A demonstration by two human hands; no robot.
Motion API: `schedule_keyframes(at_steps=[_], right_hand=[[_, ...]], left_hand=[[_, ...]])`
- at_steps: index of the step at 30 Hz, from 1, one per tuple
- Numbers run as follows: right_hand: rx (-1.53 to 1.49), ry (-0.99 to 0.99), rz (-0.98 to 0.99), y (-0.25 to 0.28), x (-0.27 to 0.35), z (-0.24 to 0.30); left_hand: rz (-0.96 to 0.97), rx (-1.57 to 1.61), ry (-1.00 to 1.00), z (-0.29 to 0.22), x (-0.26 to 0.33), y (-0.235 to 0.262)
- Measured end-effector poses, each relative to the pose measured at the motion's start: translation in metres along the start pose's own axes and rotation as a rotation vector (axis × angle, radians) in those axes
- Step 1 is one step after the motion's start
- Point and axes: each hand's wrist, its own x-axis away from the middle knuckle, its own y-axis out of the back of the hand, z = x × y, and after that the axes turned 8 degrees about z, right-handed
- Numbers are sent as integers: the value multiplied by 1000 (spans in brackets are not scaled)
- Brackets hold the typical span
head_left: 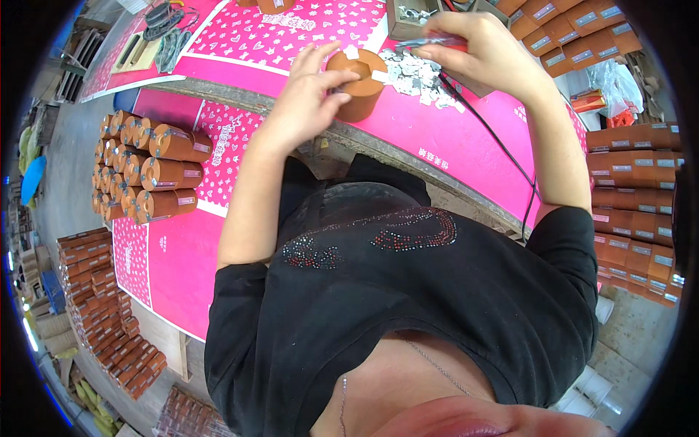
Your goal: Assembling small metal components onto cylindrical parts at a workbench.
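Pink-covered table — brown cylinder, small white tags, black cable.

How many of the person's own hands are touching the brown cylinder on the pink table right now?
1. The left hand grips the brown cylinder; the right hand holds a small tool just above, apart from it.

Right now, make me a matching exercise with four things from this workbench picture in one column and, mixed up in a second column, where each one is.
Things:
1. brown cylinder
2. pile of small grey metal pieces
3. stack of brown cylinders lying on their sides
4. black cable

Places:
A. on the pink sheet, far side of the bench, under the right hand
B. on the lower pink surface at the person's left
C. held by the left hand at the bench edge
D. running from the right hand down past the right forearm

Pairs: 1-C, 2-A, 3-B, 4-D
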Motion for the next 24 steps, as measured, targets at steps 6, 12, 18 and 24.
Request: schedule_keyframes(at_steps=[6,12,18,24], right_hand=[[-143,-153,-58,-41,23,-12],[-185,-131,-58,-54,16,-1],[-139,-109,-17,-58,6,0],[-55,-39,64,-58,-11,8]], left_hand=[[-63,44,172,-26,-11,-12],[-394,-37,183,-22,-20,-45],[-255,178,29,-13,-9,-31],[-192,273,43,-13,-9,-28]])
